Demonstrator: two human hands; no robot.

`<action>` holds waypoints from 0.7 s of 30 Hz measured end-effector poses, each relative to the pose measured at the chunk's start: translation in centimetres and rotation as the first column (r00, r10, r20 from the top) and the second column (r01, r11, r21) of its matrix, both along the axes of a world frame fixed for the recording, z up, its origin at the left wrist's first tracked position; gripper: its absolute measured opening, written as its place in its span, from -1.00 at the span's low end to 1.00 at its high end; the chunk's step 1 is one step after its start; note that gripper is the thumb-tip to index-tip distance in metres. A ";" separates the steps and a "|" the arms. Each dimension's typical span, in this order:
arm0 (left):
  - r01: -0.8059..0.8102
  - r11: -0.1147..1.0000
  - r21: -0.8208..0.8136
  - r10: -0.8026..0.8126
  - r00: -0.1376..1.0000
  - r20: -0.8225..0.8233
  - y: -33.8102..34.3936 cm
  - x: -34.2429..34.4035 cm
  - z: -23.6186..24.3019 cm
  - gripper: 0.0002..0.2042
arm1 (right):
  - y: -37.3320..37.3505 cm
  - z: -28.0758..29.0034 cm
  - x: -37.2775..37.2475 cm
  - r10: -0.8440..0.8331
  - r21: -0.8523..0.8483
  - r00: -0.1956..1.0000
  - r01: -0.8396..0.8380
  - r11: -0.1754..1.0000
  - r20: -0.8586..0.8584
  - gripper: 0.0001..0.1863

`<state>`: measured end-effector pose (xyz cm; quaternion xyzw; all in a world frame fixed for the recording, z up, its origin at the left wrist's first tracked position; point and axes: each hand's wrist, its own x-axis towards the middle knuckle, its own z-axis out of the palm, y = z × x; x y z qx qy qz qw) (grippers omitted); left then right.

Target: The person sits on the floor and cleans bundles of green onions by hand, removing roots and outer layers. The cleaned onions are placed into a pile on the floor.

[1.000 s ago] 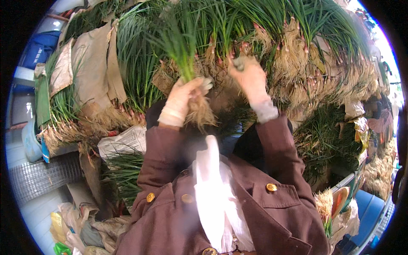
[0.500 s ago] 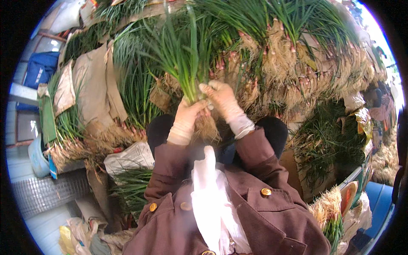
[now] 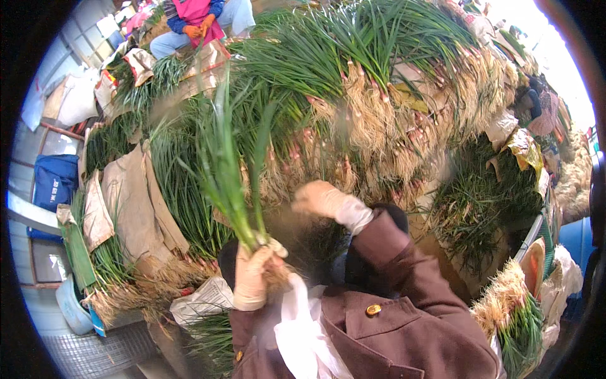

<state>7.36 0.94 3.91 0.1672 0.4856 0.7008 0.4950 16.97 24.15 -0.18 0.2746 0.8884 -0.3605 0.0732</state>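
Note:
My left hand (image 3: 254,270), in a thin pale glove, is closed around the lower stems of a bunch of green onions (image 3: 232,201). The leaves point up and away from me, while the roots hang by my chest. To the right, and apart from that bunch, my gloved right hand (image 3: 323,199) is over the gap between my knees. Its fingers are curled and slightly blurred; whatever they may hold is hidden. Beyond it lies a large heap of green onions (image 3: 328,54), with pinkish bulbs and long tan roots facing me.
More green onions (image 3: 183,196) lie at left beside brown cardboard (image 3: 129,196). Loose leaves (image 3: 486,202) form a pile at right, near a root-up bundle (image 3: 505,300). At the far left are a blue bag (image 3: 55,180) and basin (image 3: 72,306). Another person's orange-gloved hands (image 3: 199,28) show at top.
My hands have separated. The left one has brought the bunch down and left toward my chest; the right has let go of it. The view has tilted up, bringing another person into sight.

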 end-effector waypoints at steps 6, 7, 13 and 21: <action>-0.081 0.997 -0.019 0.079 0.995 -0.052 0.2 -4.3 -0.3 -0.52 | 14.4 7.2 0.3 -0.261 0.383 0.835 0.470 0.795 -0.484 -0.68; -0.135 0.991 -0.021 0.135 0.990 -0.037 0.9 -3.7 0.1 -0.49 | 16.3 8.9 -0.1 -0.392 0.334 0.720 0.642 0.691 -0.573 -0.71; -0.093 0.995 0.040 0.085 0.981 0.171 2.6 -4.2 -4.2 -0.55 | 25.7 10.2 -0.2 -0.645 0.676 0.705 0.632 0.380 -0.296 -0.59; -0.055 0.997 0.055 0.039 0.964 0.262 5.1 -4.6 -5.2 -0.71 | 20.7 13.8 6.3 -0.411 -0.529 0.504 -0.111 0.841 -0.759 -0.74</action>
